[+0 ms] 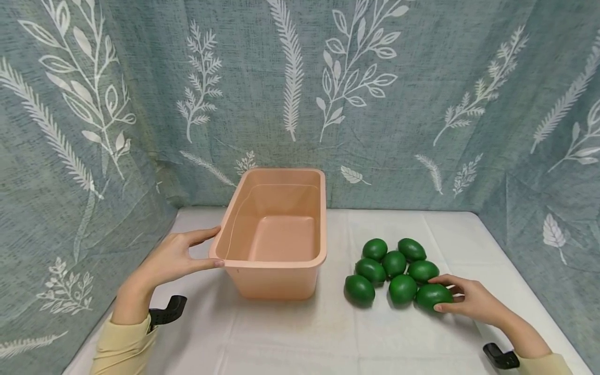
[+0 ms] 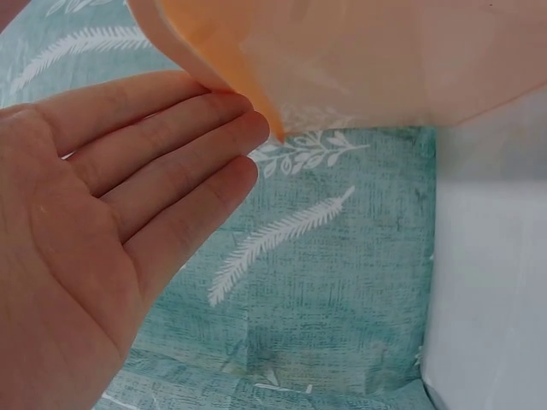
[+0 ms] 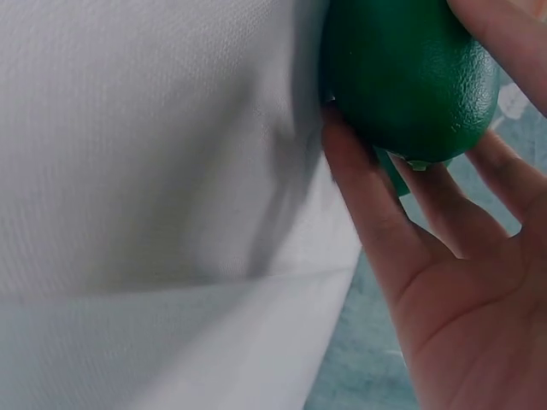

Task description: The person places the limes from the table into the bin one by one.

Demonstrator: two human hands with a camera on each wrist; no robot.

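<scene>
A peach-coloured plastic tub stands on the white table, nothing lying in it. At its left rim is my left hand, thumb and fingertips right against the edge. The left wrist view shows those fingers straight and side by side along the tub wall. To the right, several glossy green limes lie bunched together. My right hand holds the nearest right lime, thumb on the near side and fingers around the far side. Close up, this lime shows its stem end towards the palm.
A white cloth covers the table. Blue-green curtains with white leaf prints hang behind the table and along both sides. Dark wrist mounts sit on both forearms, below the light yellow sleeves' ends.
</scene>
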